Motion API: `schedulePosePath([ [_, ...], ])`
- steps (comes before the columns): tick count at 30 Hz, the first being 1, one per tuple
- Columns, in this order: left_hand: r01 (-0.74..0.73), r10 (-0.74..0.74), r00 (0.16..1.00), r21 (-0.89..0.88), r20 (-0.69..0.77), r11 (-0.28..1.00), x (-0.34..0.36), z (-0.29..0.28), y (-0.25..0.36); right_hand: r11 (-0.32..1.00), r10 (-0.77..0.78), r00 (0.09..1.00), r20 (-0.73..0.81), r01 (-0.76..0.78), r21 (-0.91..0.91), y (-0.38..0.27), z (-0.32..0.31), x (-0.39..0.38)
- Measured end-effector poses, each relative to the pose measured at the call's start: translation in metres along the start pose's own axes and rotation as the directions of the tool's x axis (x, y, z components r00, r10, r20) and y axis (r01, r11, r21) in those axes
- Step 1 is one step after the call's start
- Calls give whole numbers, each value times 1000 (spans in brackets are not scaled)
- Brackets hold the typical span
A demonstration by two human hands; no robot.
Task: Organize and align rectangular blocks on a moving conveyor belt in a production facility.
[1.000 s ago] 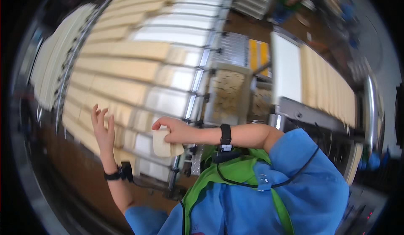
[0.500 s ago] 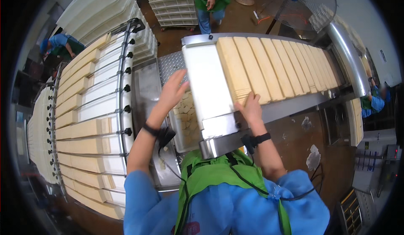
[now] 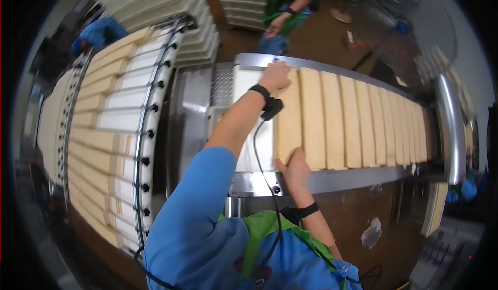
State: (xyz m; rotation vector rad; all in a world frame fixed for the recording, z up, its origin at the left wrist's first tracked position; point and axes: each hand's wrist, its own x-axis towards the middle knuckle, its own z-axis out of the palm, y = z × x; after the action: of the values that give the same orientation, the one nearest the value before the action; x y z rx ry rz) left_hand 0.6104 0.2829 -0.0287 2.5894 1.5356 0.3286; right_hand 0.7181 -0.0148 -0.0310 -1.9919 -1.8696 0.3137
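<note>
Brown floor (image 3: 347, 209) flanks the white belt (image 3: 244, 82) where left fingers (image 3: 283, 74) and right fingers (image 3: 297, 156) grasp the leftmost cream row (image 3: 289, 121)

Both arms out over the conveyor (image 3: 265, 147) — left far, right near
The left arm (image 3: 238, 119) stretches across it, left hand (image 3: 276, 77) palm-down by the far-left corner, fingers bent — the right forearm (image 3: 322, 229) slants up leftward, right hand (image 3: 297, 174) at the near edge, thumb apart from the fingers
</note>
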Motion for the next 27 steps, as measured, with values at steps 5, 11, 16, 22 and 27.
schedulePosePath([
  [5, 241, -258, 955, 126, 146, 962, -50, -39, -43, 998, -29, 971, 238, 42, -52, 1, -16, 17],
  [11, 357, -548, 835, -707, -51, 610, -190, -37, -121, 984, -95, 967, 235, 55, 170, -7, 19, 40],
  [16, 289, -770, 581, -817, -265, 499, -270, -67, -176, 951, -266, 957, 116, 241, 194, -92, 26, 59],
  [22, 277, -844, 203, -798, -496, 535, -384, -172, -303, 685, -435, 900, -38, 358, 634, -249, 60, 90],
  [27, 698, -823, 434, -441, -367, 565, -458, -174, -431, 538, -390, 920, -26, 251, 805, -356, 99, 93],
])
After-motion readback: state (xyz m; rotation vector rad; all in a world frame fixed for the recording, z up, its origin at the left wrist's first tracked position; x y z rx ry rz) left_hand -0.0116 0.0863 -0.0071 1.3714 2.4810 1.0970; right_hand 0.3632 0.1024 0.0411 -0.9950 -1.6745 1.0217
